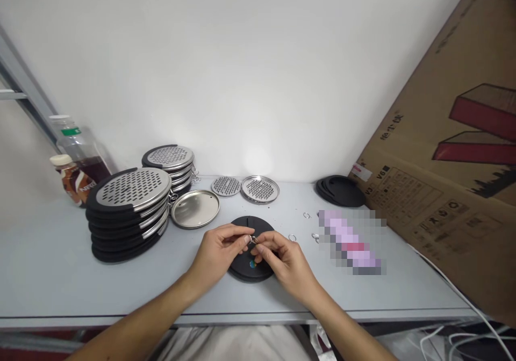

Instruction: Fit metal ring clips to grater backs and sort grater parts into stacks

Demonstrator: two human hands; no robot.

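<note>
My left hand and my right hand meet fingertip to fingertip, both pinched on a small shiny metal ring. The fingers cover part of the ring. Right below them a round black disc lies flat on the table, with a small coloured sticker on it. Loose metal rings, one of them here, are scattered to the right of my right hand. A shallow round metal lid rests to the left, beyond my left hand.
A tall stack of round graters with black rims stands at left, a second stack behind it. Grater discs lie by the wall. Black discs, a blurred purple item and a cardboard box are right; bottles far left.
</note>
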